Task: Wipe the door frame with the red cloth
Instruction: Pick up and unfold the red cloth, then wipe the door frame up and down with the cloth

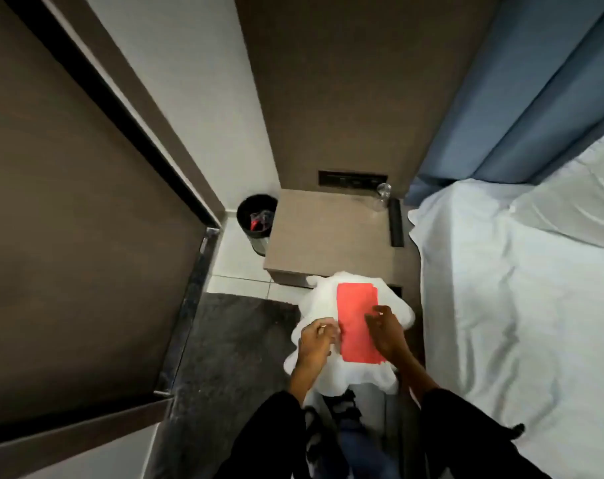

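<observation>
A flat, folded red cloth (357, 326) lies on top of a crumpled white towel (319, 299) in front of me, low in the head view. My left hand (316, 342) grips the towel's left edge beside the red cloth. My right hand (386, 331) rests on the red cloth's right edge with its fingers bent and apart, clasping nothing that I can see. The dark brown door (69, 202) with its black-edged door frame (121, 108) stands to my left, apart from both hands.
A brown bedside table (328, 233) stands just beyond the towel, with a clear glass (383, 193) and a black remote (396, 223) on it. A black waste bin (255, 216) sits in the corner. A white-sheeted bed (518, 288) fills the right side. A dark mat (231, 340) covers the floor.
</observation>
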